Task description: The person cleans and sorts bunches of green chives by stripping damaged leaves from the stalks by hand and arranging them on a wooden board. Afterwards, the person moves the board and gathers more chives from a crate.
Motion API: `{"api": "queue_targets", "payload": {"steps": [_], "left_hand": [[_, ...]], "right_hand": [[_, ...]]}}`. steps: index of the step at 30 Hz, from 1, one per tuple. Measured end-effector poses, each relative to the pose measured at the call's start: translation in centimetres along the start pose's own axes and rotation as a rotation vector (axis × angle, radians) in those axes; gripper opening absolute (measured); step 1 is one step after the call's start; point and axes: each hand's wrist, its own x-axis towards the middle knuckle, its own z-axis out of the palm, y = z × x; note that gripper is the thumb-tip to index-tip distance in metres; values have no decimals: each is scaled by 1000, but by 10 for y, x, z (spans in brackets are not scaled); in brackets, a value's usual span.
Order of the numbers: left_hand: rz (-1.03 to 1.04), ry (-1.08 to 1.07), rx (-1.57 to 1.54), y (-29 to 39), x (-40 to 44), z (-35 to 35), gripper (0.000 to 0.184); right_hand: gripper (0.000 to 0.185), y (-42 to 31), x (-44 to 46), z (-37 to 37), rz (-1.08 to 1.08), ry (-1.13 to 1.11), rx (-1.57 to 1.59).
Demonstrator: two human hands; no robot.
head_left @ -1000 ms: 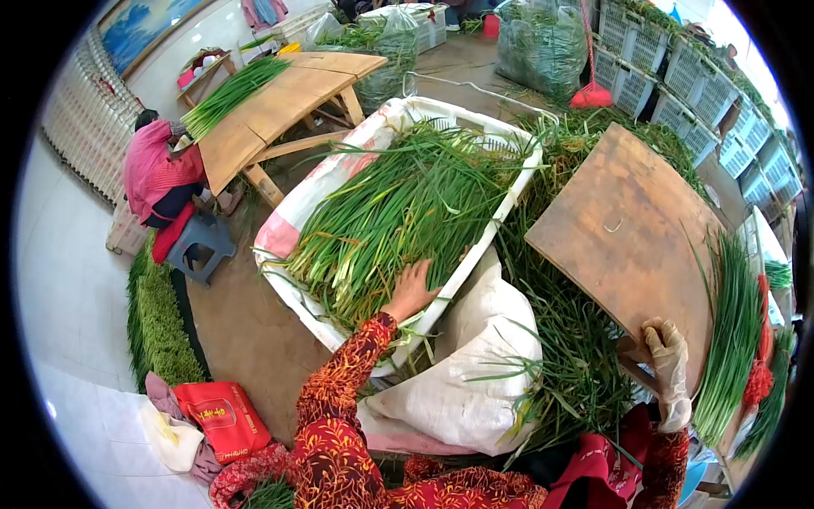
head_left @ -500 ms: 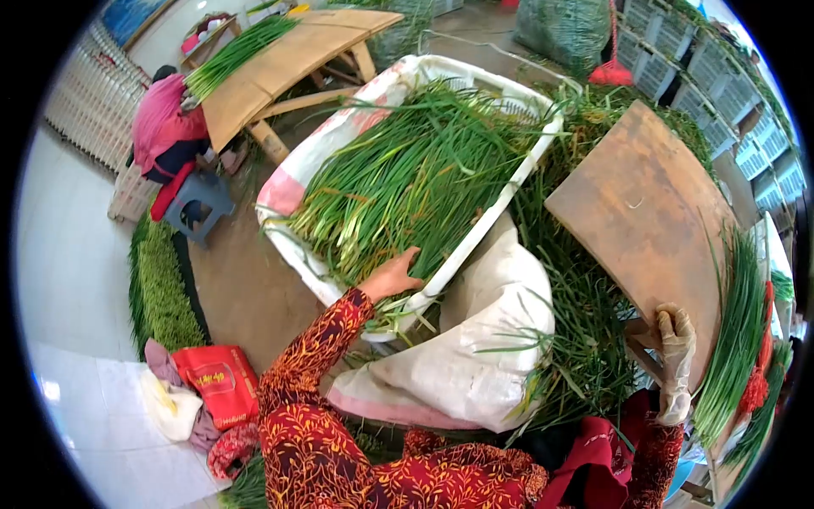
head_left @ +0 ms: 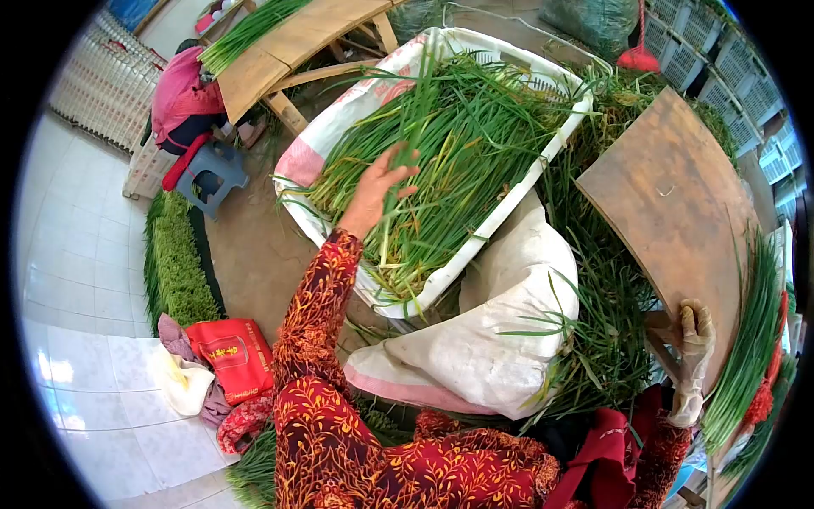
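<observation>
A white basket [head_left: 577,127] full of long green stalks [head_left: 475,153] stands in front of me. My left hand [head_left: 379,188] is over the basket's left part, its fingers bent round a few stalks that rise upward from it. On the right, my right hand [head_left: 695,343], in a pale glove, rests at the near edge of a brown wooden board [head_left: 670,195]. Its fingers are bent, and what they may hold is hidden. Beside that hand lies a bundle of green stalks [head_left: 746,348].
A white sack [head_left: 500,339] lies against the basket's near side, with loose stalks on its right. A person in pink [head_left: 182,102] sits on a blue stool [head_left: 212,174] at the left, by a wooden table [head_left: 297,38]. A red bag [head_left: 233,356] lies lower left.
My left hand has moved from the basket's near edge up and left over the stalks, and a few stalks now rise from it. The camera's view has shifted. My right hand stays at the board.
</observation>
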Motion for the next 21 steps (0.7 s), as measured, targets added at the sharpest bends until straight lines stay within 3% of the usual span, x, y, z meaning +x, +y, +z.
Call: {"api": "queue_targets", "payload": {"steps": [1,2,3,5,8,11,15,19,21], "left_hand": [[-4,-18,80,1,-2,8,57],[137,-163,338,-14,-1,12,57],[70,-275,460,-28,-2,13,58],[-71,-502,701,-41,-10,18,60],[-10,-138,527,-43,-24,13,70],[-225,-71,922,-63,-45,2,76],[-428,-213,1132,-101,-51,-2,101],[-490,-249,1106,-95,-41,-10,105],[-496,-233,1170,-91,-49,-8,108]], "right_hand": [[7,6,1,-1,-55,0,-28],[8,17,3,-3,-113,-2,-55],[9,24,4,-4,-171,-1,-80],[9,27,3,-4,-83,-9,-9],[8,4,-1,-3,-35,-20,-2],[7,4,2,-2,-30,-7,-69],[8,10,2,2,-160,53,-165],[9,12,0,0,83,3,77],[9,13,-1,-1,-24,24,-118]]}}
